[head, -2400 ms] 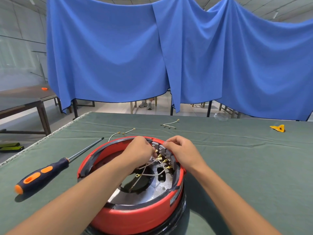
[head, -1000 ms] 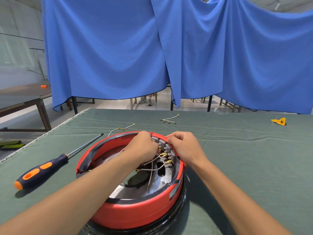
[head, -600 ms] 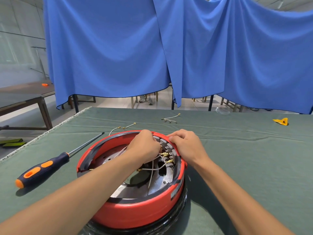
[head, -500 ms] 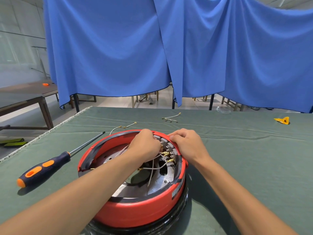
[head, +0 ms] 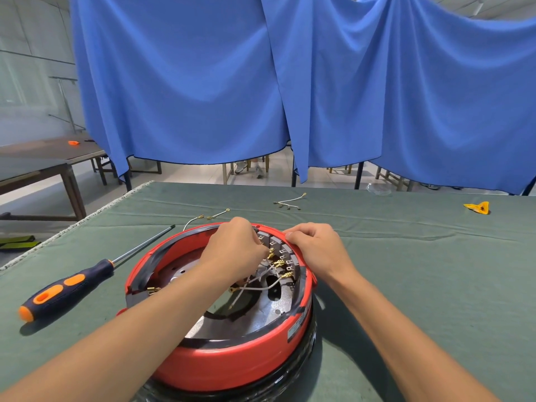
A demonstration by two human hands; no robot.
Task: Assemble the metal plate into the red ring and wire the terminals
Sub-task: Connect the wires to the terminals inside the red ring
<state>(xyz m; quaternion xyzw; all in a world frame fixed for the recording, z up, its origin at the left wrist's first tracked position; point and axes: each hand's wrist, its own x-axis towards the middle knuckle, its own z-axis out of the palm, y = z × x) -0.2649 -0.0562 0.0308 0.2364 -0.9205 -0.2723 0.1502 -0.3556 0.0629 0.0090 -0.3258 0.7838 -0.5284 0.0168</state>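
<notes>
Left hand (head: 236, 248) pinches a wire connector just left of the terminal row (head: 280, 255), which curves along the red ring (head: 232, 361)'s far-right rim; right hand (head: 314, 248) grips that rim.

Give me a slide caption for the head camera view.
Both hands, left hand and right hand, work at terminals inside red ring.

Left hand (head: 235, 248) fingertips hidden behind knuckles; red ring (head: 232, 361) base cut off by bottom edge
</notes>
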